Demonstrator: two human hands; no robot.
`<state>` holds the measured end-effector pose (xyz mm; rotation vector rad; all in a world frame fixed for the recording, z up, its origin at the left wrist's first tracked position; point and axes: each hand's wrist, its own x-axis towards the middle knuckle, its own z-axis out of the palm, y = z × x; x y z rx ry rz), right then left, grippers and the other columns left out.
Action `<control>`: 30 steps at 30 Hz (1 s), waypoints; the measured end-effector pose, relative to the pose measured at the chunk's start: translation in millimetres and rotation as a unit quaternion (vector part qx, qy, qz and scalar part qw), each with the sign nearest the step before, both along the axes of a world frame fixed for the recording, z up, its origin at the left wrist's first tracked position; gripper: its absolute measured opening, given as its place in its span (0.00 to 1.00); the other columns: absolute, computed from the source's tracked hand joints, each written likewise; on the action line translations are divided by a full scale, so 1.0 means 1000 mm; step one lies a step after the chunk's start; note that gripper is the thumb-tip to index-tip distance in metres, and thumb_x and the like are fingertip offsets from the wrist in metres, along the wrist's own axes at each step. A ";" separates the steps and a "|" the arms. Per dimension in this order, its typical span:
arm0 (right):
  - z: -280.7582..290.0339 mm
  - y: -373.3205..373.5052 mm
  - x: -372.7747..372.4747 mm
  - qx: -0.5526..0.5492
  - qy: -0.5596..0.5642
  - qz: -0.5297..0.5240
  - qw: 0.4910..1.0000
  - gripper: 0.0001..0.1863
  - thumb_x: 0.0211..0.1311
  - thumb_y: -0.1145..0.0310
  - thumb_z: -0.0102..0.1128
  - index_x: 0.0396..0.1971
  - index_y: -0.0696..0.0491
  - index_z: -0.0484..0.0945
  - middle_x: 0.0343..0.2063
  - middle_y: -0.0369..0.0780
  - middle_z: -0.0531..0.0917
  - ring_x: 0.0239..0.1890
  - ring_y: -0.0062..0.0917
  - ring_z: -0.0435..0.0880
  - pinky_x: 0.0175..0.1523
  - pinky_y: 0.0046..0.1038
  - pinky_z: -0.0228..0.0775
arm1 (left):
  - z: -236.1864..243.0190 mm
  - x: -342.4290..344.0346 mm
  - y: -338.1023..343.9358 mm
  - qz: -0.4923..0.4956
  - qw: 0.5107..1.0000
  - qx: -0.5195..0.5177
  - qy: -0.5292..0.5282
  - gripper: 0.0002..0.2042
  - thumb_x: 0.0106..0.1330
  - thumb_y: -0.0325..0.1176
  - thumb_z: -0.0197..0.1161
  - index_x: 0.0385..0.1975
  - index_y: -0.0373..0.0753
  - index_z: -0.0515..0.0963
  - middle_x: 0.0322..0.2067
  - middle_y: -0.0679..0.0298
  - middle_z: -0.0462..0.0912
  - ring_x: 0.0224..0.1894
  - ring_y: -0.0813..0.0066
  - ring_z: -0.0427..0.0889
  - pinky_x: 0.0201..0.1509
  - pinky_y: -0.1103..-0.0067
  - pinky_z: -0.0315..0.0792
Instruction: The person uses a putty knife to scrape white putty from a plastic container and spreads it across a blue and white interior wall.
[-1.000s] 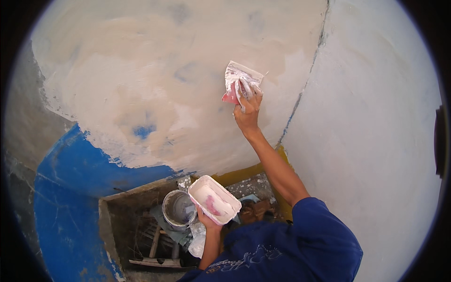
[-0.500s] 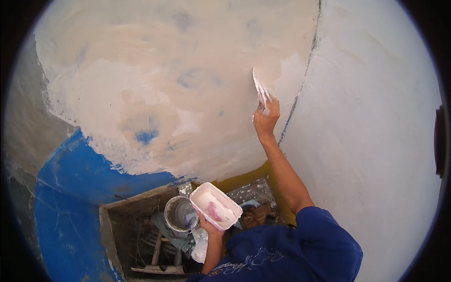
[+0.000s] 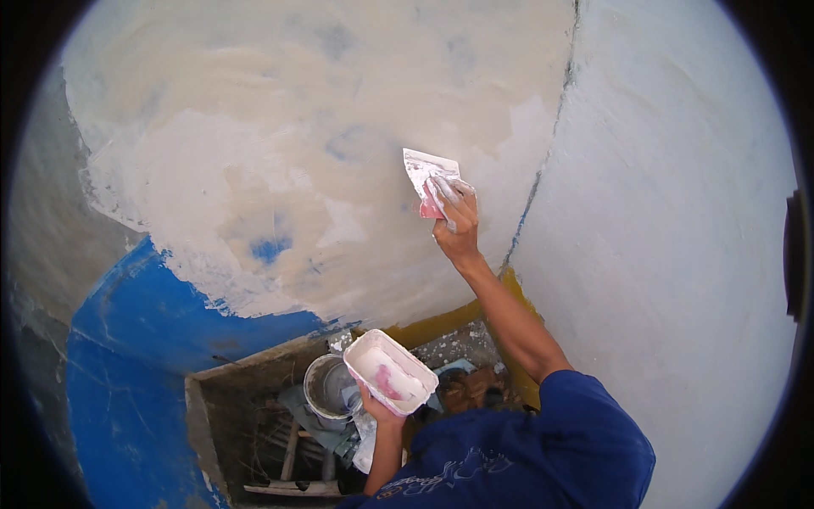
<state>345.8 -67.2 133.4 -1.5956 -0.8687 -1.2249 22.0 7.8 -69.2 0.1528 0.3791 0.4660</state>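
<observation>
My right hand grips a putty scraper, a flat plate coated in white paste with a pinkish-red part near my fingers. Its broad face shows, held up in front of the beige-and-white smeared wall; whether its edge touches the surface I cannot tell. White paste covers several of my fingers. Low in the middle, my left hand holds a rectangular plastic tub from beneath and the side. White paste and a pink streak lie inside the tub.
Below the smeared area the wall is blue. A crack runs down the corner, with a pale wall on the right. Under the tub stand a round bucket and a concrete trough holding wood pieces. A yellow band edges the wall's foot.
My right hand has moved left and slightly down with the scraper, which has turned from edge-on to showing its flat face. The left hand and tub stay in place.
</observation>
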 end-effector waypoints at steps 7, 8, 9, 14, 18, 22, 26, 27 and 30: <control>0.048 -0.067 0.053 0.152 0.110 -0.150 0.971 0.18 0.53 0.85 0.54 0.45 0.59 0.80 0.40 0.43 0.83 0.43 0.38 0.78 0.48 0.34 0.70 | 0.007 0.003 -0.001 0.015 0.999 0.048 0.002 0.34 0.68 0.62 0.43 0.64 0.40 0.62 0.54 0.60 0.74 0.53 0.51 0.75 0.53 0.57 0.76; 0.049 -0.062 0.058 0.155 0.130 -0.160 0.966 0.19 0.52 0.86 0.54 0.45 0.59 0.80 0.39 0.43 0.82 0.43 0.37 0.77 0.48 0.34 0.70 | 0.007 0.002 -0.001 0.015 0.998 0.056 0.008 0.34 0.68 0.62 0.43 0.64 0.40 0.62 0.54 0.59 0.74 0.53 0.50 0.75 0.53 0.57 0.76; 0.047 -0.056 0.061 0.158 0.149 -0.167 0.962 0.20 0.51 0.86 0.53 0.45 0.59 0.80 0.38 0.42 0.82 0.42 0.37 0.77 0.47 0.34 0.70 | 0.007 0.003 -0.002 0.017 0.998 0.065 0.014 0.34 0.68 0.62 0.43 0.64 0.40 0.62 0.54 0.59 0.74 0.53 0.50 0.75 0.52 0.58 0.76; 0.013 -0.007 -0.001 0.028 0.076 -0.022 0.996 0.28 0.40 0.89 0.54 0.47 0.56 0.80 0.39 0.45 0.81 0.47 0.41 0.77 0.51 0.37 0.72 | 0.017 0.002 -0.001 -0.005 0.999 0.033 0.010 0.34 0.68 0.62 0.43 0.64 0.40 0.62 0.54 0.59 0.74 0.54 0.50 0.74 0.54 0.58 0.76; 0.031 -0.022 -0.007 0.086 0.087 0.007 0.992 0.23 0.47 0.88 0.56 0.47 0.57 0.80 0.38 0.44 0.82 0.43 0.37 0.79 0.48 0.34 0.73 | 0.001 0.000 0.007 0.003 0.999 0.033 0.015 0.34 0.68 0.61 0.43 0.64 0.40 0.62 0.54 0.59 0.74 0.54 0.51 0.74 0.56 0.57 0.74; 0.062 -0.060 0.046 0.155 0.127 -0.131 0.971 0.21 0.52 0.87 0.54 0.47 0.57 0.80 0.39 0.44 0.82 0.44 0.35 0.77 0.46 0.33 0.72 | 0.007 0.007 0.001 0.025 0.998 0.044 0.023 0.34 0.68 0.61 0.43 0.64 0.39 0.62 0.54 0.59 0.74 0.54 0.51 0.74 0.57 0.55 0.71; 0.045 -0.028 0.023 0.058 0.051 -0.086 0.993 0.25 0.44 0.88 0.55 0.47 0.57 0.80 0.39 0.45 0.82 0.46 0.38 0.77 0.49 0.34 0.71 | 0.000 0.002 0.003 0.000 0.998 0.055 -0.022 0.34 0.68 0.60 0.43 0.65 0.40 0.61 0.57 0.58 0.72 0.56 0.51 0.72 0.61 0.53 0.66; 0.040 -0.025 0.014 0.058 0.054 -0.086 0.993 0.25 0.44 0.88 0.55 0.47 0.57 0.80 0.39 0.45 0.82 0.46 0.38 0.77 0.49 0.34 0.71 | -0.003 -0.003 0.004 -0.017 0.997 0.066 -0.038 0.34 0.68 0.59 0.44 0.66 0.40 0.60 0.59 0.58 0.70 0.59 0.52 0.70 0.63 0.53 0.63; 0.038 -0.024 0.007 0.041 0.045 -0.003 0.998 0.20 0.46 0.88 0.56 0.41 0.58 0.82 0.37 0.47 0.81 0.42 0.40 0.79 0.48 0.33 0.71 | -0.011 -0.006 0.003 0.000 0.998 0.059 -0.008 0.33 0.68 0.59 0.44 0.66 0.41 0.60 0.59 0.58 0.70 0.59 0.52 0.70 0.63 0.52 0.63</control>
